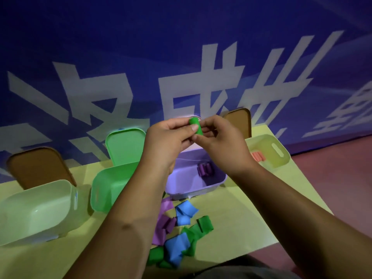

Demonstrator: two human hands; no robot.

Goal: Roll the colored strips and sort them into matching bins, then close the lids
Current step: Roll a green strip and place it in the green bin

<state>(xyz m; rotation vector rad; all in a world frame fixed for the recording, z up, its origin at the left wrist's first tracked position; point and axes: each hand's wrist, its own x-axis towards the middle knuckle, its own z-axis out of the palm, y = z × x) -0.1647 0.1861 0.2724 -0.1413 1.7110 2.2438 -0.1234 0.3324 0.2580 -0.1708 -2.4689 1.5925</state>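
Both hands hold a rolled green strip (195, 125) up in the air above the purple bin (196, 191). My left hand (169, 141) pinches it from the left and my right hand (219, 139) from the right. The green bin (104, 190) stands open to the left, its lid (124, 146) upright behind it. Rolled purple strips (204, 169) lie inside the purple bin. A heap of loose strips lies on the table near me: purple (164, 222), blue (184, 213) and green (201, 226).
A pale cream bin (40, 210) with a brown lid (38, 168) stands at the far left. A yellow bin (269, 150) holding a pink roll (257, 156) stands at the right, brown lid (239, 121) behind. The yellow table (241, 218) ends at the right, over a red floor.
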